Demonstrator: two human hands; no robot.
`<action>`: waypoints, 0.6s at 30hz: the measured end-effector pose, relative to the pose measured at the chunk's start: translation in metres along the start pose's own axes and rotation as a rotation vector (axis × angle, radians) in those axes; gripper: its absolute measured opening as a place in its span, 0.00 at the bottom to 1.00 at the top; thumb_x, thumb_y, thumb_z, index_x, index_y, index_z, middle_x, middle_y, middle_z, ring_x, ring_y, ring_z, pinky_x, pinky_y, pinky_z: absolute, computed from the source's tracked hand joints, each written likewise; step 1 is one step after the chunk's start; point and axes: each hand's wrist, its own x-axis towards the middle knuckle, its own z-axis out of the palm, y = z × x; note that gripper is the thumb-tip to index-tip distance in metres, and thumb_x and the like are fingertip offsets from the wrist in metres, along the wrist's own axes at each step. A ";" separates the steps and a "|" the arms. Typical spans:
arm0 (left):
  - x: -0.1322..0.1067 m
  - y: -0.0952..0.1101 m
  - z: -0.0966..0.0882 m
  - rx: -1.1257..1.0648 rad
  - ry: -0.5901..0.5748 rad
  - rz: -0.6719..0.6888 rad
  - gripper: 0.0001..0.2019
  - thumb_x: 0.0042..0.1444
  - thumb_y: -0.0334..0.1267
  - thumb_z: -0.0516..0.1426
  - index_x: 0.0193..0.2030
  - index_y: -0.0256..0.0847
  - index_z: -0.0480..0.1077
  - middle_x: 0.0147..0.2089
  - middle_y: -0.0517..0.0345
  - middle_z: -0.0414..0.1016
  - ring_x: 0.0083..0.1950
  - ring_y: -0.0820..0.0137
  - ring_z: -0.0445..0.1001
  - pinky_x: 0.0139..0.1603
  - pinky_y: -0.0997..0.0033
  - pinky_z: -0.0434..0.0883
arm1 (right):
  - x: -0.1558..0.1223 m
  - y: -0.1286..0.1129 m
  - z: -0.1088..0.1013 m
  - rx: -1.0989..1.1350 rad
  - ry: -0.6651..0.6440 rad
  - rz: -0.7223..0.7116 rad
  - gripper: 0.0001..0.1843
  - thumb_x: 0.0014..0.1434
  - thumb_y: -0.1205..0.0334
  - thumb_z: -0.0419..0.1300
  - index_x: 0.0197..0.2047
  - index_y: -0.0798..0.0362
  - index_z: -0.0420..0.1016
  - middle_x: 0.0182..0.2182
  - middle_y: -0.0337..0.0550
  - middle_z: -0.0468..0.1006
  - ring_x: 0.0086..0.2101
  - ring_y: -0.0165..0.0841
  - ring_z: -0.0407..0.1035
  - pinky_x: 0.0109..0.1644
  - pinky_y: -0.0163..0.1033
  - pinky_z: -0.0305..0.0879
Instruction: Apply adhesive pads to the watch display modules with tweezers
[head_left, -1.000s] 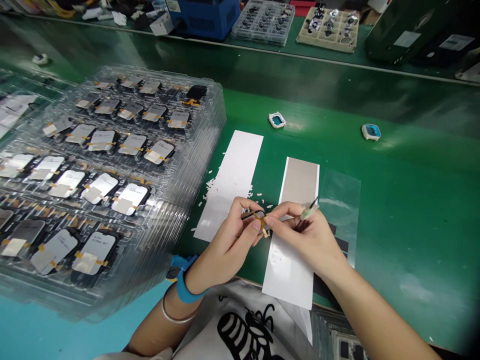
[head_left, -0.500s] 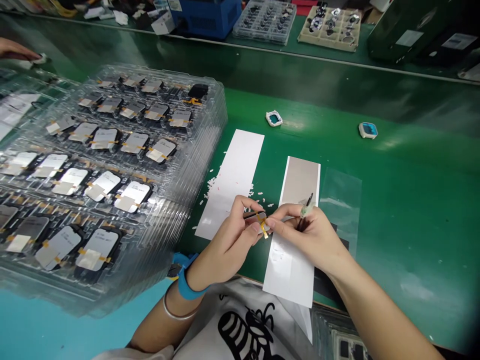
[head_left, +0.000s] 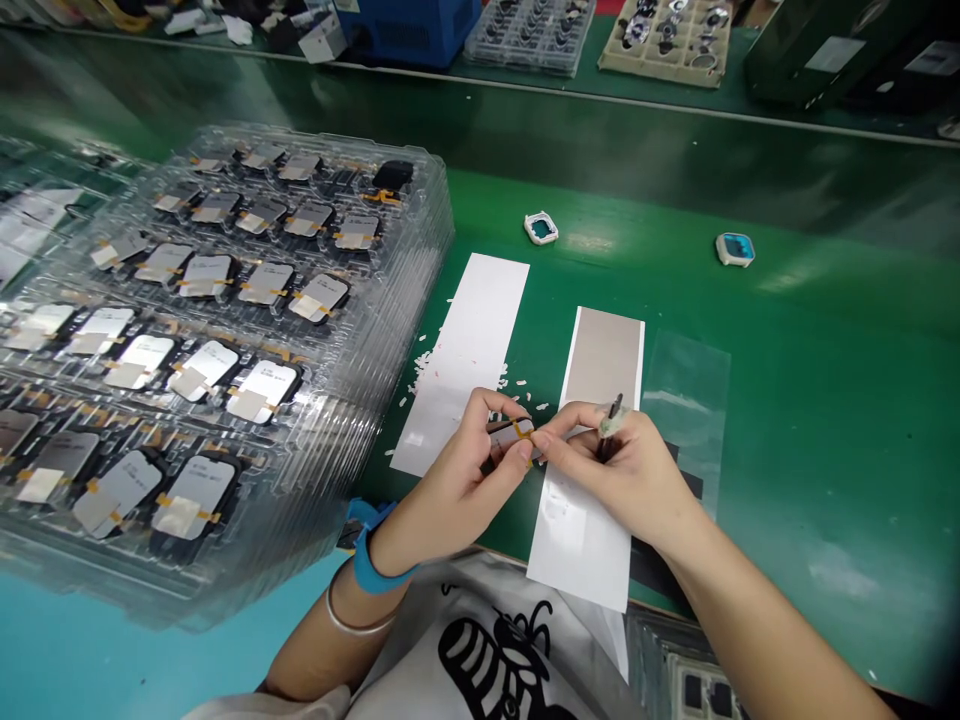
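A green bench (head_left: 840,420) is filling most of the view. At left, a tray stack (head_left: 409,290) is carrying rows of silver modules (head_left: 262,390). A dark box (head_left: 784,45) is standing at the back right. Paper strips (head_left: 480,315) are lying mid-bench, the right one passing beneath the right hand (head_left: 626,475), beside clear film (head_left: 690,385). The left hand (head_left: 457,495) is gripping a held module (head_left: 506,436) above the bench, its fingers hiding much of it; the right hand is pinching the right edge, also holding a dark tool (head_left: 613,416). Two frames (head_left: 541,229) are resting beyond. White scraps (head_left: 425,358) are littering the left strip's edges. The box's label (head_left: 834,54) and the modules' print are appearing too small to read.
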 end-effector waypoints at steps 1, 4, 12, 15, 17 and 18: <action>0.000 0.000 0.000 0.003 0.004 0.002 0.11 0.71 0.48 0.50 0.52 0.46 0.55 0.26 0.69 0.50 0.25 0.74 0.51 0.27 0.72 0.52 | 0.001 0.000 0.000 -0.007 -0.001 -0.009 0.15 0.58 0.52 0.63 0.27 0.54 0.77 0.15 0.29 0.49 0.19 0.23 0.41 0.21 0.33 0.37; 0.002 0.001 0.001 0.005 0.017 0.025 0.11 0.70 0.47 0.51 0.51 0.45 0.55 0.27 0.67 0.56 0.27 0.74 0.56 0.27 0.73 0.55 | 0.002 -0.001 0.000 -0.014 0.007 -0.058 0.14 0.59 0.53 0.63 0.26 0.53 0.77 0.15 0.30 0.52 0.19 0.24 0.43 0.22 0.33 0.41; -0.004 0.020 0.018 0.304 -0.039 0.126 0.04 0.72 0.40 0.48 0.48 0.44 0.59 0.45 0.53 0.79 0.46 0.66 0.77 0.46 0.63 0.72 | -0.017 -0.001 -0.038 -0.061 0.441 -0.277 0.21 0.70 0.47 0.53 0.35 0.48 0.80 0.39 0.43 0.75 0.41 0.33 0.70 0.47 0.38 0.66; -0.003 0.028 0.034 0.590 -0.109 0.227 0.04 0.71 0.35 0.48 0.50 0.43 0.62 0.54 0.47 0.77 0.61 0.59 0.73 0.57 0.51 0.72 | -0.031 0.013 -0.047 -0.103 0.594 -0.242 0.20 0.70 0.46 0.53 0.35 0.50 0.77 0.38 0.44 0.75 0.34 0.31 0.72 0.39 0.37 0.70; 0.001 0.029 0.044 0.731 -0.171 0.332 0.06 0.70 0.30 0.48 0.49 0.41 0.62 0.60 0.42 0.73 0.69 0.56 0.65 0.63 0.45 0.69 | -0.038 0.024 -0.049 -0.088 0.634 -0.204 0.17 0.66 0.46 0.59 0.35 0.51 0.75 0.36 0.42 0.74 0.30 0.29 0.72 0.35 0.36 0.73; 0.004 0.028 0.049 0.788 -0.200 0.373 0.06 0.69 0.29 0.48 0.49 0.41 0.62 0.63 0.41 0.72 0.72 0.55 0.61 0.64 0.43 0.68 | -0.040 0.029 -0.049 -0.072 0.658 -0.196 0.16 0.63 0.47 0.63 0.35 0.51 0.74 0.37 0.42 0.74 0.29 0.29 0.73 0.35 0.36 0.75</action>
